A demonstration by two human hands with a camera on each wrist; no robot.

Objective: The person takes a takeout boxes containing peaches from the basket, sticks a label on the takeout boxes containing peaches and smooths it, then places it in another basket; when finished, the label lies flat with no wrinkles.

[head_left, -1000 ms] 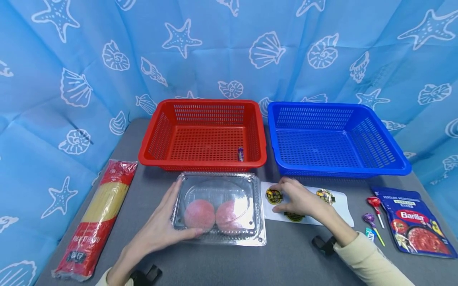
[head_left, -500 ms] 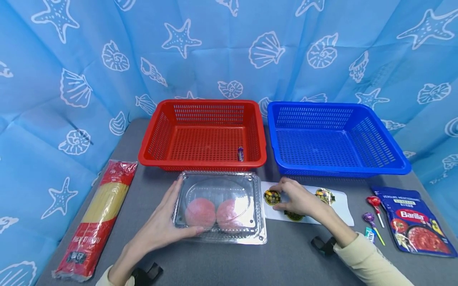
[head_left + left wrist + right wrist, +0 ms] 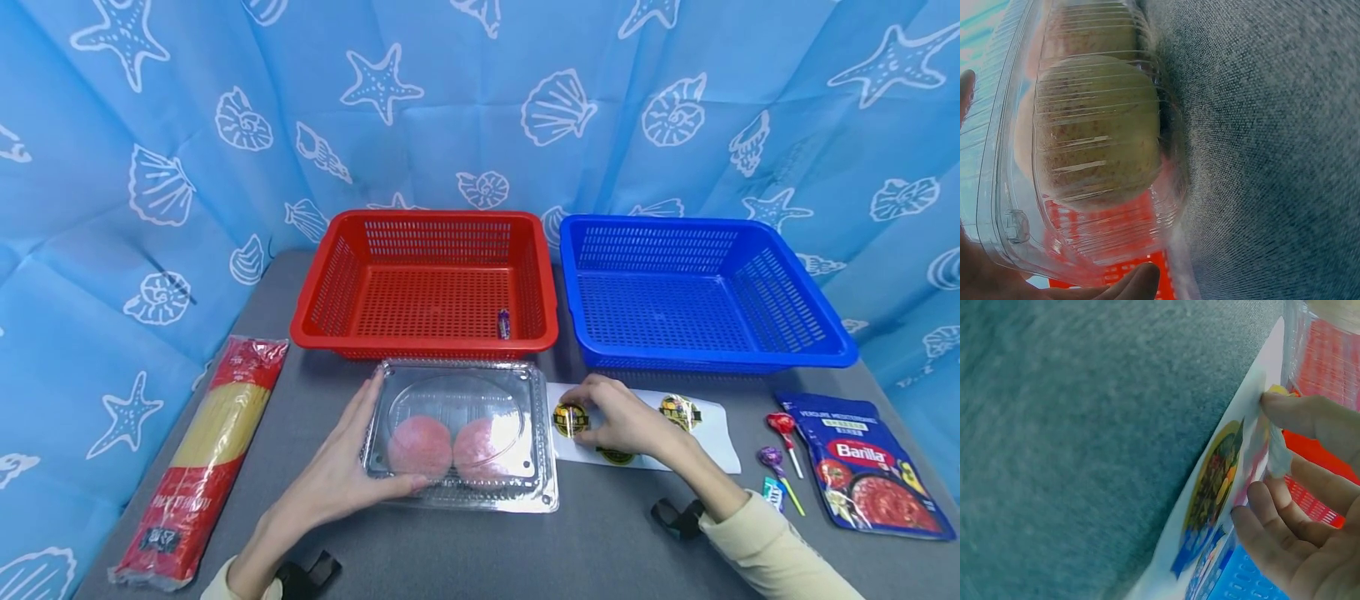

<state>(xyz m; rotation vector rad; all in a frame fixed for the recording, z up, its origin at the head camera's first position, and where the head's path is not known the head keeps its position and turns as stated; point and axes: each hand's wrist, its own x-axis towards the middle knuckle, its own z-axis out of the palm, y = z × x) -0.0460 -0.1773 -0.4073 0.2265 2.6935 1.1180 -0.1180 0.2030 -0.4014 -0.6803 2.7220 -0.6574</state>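
A clear plastic clamshell box [image 3: 461,392] with two round pinkish fruits [image 3: 420,447] inside sits on the grey table, its lid down. My left hand [image 3: 348,458] grips its left side, fingers along the far left edge and thumb at the front. In the left wrist view, a pale round fruit [image 3: 1097,131] shows through the ribbed wall. My right hand [image 3: 626,417] is over a white sheet of stickers [image 3: 712,433] beside the box. Its thumb and forefinger pinch a round black-and-gold sticker [image 3: 570,420], whose edge curls up from the sheet. Two more stickers lie flat, one partly hidden by the hand.
A red basket [image 3: 423,342] with a small purple-wrapped item [image 3: 504,324] stands behind the box. To its right is a blue basket [image 3: 712,358]. A spaghetti pack [image 3: 206,458] lies left; lollipops [image 3: 782,423], a small teal packet [image 3: 774,492] and a Barilla pouch [image 3: 862,475] lie right.
The sticker under my right fingertips has tilted up at its right edge. My right hand has shifted very slightly; the left hand and the box hold nearly still.
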